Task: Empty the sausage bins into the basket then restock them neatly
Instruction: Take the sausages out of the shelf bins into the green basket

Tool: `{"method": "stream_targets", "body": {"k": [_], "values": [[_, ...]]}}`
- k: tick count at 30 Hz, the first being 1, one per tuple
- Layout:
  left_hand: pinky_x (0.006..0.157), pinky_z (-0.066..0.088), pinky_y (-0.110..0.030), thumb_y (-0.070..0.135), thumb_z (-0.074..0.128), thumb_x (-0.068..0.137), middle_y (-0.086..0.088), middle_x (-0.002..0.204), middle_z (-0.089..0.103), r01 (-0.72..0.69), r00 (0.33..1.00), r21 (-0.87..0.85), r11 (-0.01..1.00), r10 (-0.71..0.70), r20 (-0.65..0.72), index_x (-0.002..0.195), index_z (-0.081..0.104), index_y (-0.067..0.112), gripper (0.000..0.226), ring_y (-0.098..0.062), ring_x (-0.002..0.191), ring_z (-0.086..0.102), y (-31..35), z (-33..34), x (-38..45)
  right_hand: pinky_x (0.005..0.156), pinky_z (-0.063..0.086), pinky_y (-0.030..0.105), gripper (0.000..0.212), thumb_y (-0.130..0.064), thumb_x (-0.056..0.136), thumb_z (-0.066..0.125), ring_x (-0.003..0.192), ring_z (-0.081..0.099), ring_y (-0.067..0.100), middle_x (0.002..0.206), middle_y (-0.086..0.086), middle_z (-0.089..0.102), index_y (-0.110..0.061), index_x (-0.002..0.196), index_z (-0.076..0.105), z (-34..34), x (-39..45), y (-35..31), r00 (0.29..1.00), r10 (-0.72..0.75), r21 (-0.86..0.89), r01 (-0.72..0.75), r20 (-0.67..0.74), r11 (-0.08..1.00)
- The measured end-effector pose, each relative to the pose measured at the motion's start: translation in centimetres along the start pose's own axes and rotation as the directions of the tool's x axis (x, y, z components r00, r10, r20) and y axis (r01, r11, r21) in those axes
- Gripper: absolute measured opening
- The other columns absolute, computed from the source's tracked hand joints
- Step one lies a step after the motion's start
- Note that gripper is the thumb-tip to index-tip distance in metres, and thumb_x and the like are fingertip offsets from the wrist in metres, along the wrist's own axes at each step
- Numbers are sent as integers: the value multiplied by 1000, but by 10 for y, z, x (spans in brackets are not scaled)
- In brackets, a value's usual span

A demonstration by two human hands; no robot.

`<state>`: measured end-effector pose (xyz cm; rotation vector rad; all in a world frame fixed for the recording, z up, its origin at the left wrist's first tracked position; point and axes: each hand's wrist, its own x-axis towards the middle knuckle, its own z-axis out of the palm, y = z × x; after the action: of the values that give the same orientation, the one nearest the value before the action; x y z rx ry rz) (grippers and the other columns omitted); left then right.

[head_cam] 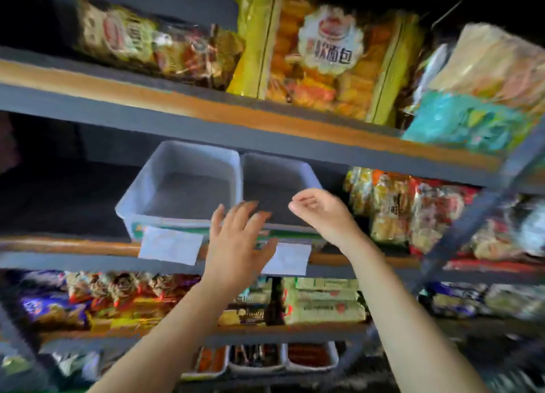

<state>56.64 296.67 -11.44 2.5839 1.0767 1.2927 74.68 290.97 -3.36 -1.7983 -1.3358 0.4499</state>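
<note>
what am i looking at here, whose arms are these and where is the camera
There is no machine here. One camera is worn on a person's head and looks forward and down, so the two bare arms coming up from the bottom are that person's own.

They face a shop shelf. On the middle shelf two plastic bins sit side by side, the left bin and the right bin; both look empty. Two white labels hang from the shelf edge below them.

The left hand is spread open in front of the bins. The right hand is loosely curled near the right bin. Neither holds anything.

Snack bags fill the shelves around. The picture is blurred, so small detail is unclear.
</note>
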Motion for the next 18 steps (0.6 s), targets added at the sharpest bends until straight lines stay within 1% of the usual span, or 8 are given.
{"method": "stream_targets", "body": {"k": [1,3,5,8,11,14,16,18], "values": [[110,25,-53,52,49,85,-5,125,63,39,998,75,996,-42,37,120,65,19,50,-28,121,56,-3,8,4,89,51,23,31,-39,82,75,102,64,8,106,-7,68,-22,107,67,-8,7,9,991,29,-48,-23,131,999],[112,23,-53,59,43,87,-8,124,64,108,989,194,975,-125,77,124,62,14,61,-31,118,56,-12,15,7,102,46,27,62,-59,71,75,116,58,5,124,-11,62,-26,121,61,-15,20,20,930,81,-186,-14,358,982],[110,28,-52,60,39,90,-7,121,66,107,988,255,961,-132,82,125,63,12,64,-32,113,59,-18,16,6,109,40,28,75,-64,70,73,124,52,5,136,-12,55,-27,132,55,-14,35,22,868,109,-310,55,485,949],[102,37,-47,54,33,97,-6,124,66,76,992,295,952,-101,71,129,63,12,61,-30,111,60,-21,14,2,108,37,26,79,-62,78,70,128,48,8,144,-11,47,-23,142,46,-6,56,14,788,160,-433,146,594,889],[98,34,-41,50,36,98,-4,127,65,62,994,331,942,-88,62,132,60,14,55,-27,111,61,-24,14,2,110,37,34,81,-64,81,63,130,47,14,146,-6,46,-22,147,41,4,68,12,691,284,-510,142,665,849],[99,33,-40,50,40,97,-4,128,65,73,994,351,933,-96,49,133,60,15,54,-26,112,60,-23,16,2,107,44,41,69,-55,84,66,122,57,22,136,3,58,-16,139,49,8,74,20,617,340,-453,30,709,891],[99,32,-40,50,40,97,-3,128,65,83,994,357,930,-103,36,133,60,15,54,-26,113,59,-21,18,2,101,47,46,65,-52,77,74,111,64,29,124,11,66,-15,128,58,9,78,25,536,367,-382,-89,760,920],[100,32,-41,51,39,97,-3,128,65,85,995,360,929,-101,24,133,59,16,54,-26,113,58,-20,18,2,97,48,49,70,-50,67,79,105,65,32,121,16,67,-13,124,61,9,81,25,483,385,-364,-142,786,921]]}}
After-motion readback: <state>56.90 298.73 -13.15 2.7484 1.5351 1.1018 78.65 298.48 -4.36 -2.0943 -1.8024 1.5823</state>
